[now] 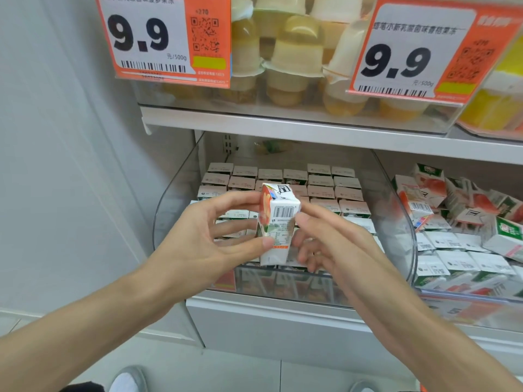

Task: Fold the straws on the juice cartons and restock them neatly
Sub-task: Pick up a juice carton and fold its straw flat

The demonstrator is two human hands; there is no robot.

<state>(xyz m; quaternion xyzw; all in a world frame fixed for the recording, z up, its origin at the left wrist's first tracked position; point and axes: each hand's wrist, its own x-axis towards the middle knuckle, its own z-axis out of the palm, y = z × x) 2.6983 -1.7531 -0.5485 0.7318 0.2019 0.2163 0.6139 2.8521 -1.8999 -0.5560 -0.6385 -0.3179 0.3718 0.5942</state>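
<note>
A small white juice carton [278,222] with a barcode and an orange fruit picture is held upright in front of a clear plastic bin [169,199]. My left hand [209,233] grips it, thumb on the lower front and fingers round the left side and back. My right hand [319,236] touches its right edge with the thumb, fingers curled behind the lower part. The straw is hidden from view. Inside the bin, several cartons [322,188] stand in tidy rows.
A second bin to the right holds a jumbled heap of cartons [458,210]. The white shelf above [283,125] carries jelly cups [294,66] behind two orange 9.9 price tags [147,38]. A grey wall panel lies to the left, tiled floor and shoes below.
</note>
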